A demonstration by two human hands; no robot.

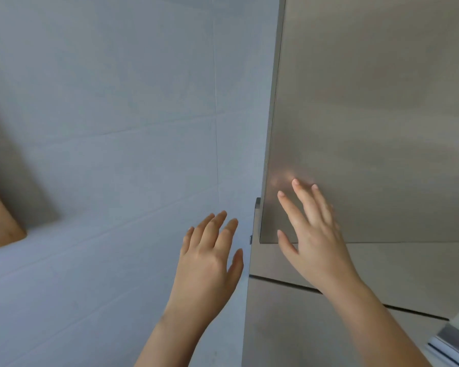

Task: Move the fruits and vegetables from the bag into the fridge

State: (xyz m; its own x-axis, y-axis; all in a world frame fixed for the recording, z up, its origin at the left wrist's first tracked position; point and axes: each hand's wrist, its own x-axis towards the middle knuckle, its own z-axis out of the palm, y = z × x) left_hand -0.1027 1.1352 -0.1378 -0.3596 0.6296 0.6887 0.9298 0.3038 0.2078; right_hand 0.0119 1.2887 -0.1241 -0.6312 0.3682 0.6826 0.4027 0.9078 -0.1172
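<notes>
while the left hand hangs spread and empty before the tiled wall, the right hand lays straight, splayed fingers at the fridge door, near its lower corner. best to hook that free edge and pull steadily; bag and produce are out of view.

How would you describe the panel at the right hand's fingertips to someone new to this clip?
The grey-brown brushed-metal fridge fills the view's right half, beside the pale grey tiled wall. Its upper door lies behind the right hand's straight fingers. Unlike the lower panels, it reaches the frame's top and mirrors the fingertips faintly.
</notes>
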